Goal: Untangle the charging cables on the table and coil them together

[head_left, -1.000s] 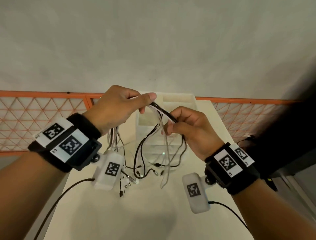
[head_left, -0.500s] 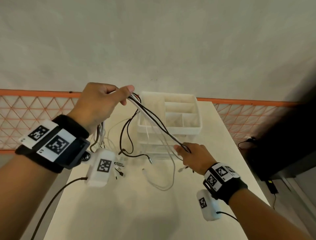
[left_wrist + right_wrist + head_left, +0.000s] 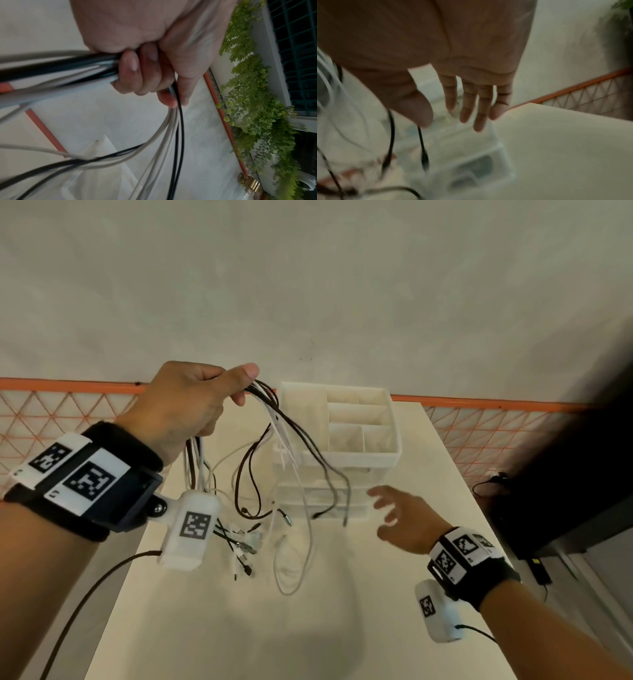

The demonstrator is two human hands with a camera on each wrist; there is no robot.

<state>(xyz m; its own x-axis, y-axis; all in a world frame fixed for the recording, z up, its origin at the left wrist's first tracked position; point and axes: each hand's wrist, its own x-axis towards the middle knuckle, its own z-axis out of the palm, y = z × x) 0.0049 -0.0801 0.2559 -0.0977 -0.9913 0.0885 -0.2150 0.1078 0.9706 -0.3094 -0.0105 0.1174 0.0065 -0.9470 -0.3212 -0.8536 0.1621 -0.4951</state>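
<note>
Pale wall (image 3: 308, 285), orange lattice railing (image 3: 51, 419), leafy plants (image 3: 254, 108)

Inside the left hand (image 3: 154, 56), the curled fingers (image 3: 130, 70) hide the stretch of the cables (image 3: 175, 135) running through the grip, so their order there cannot be told. Below the grip, the left wrist view's lower edge cuts the strands off. The right hand (image 3: 453, 67) is blurred, as are the plug ends (image 3: 424, 159) below its fingertips.
</note>
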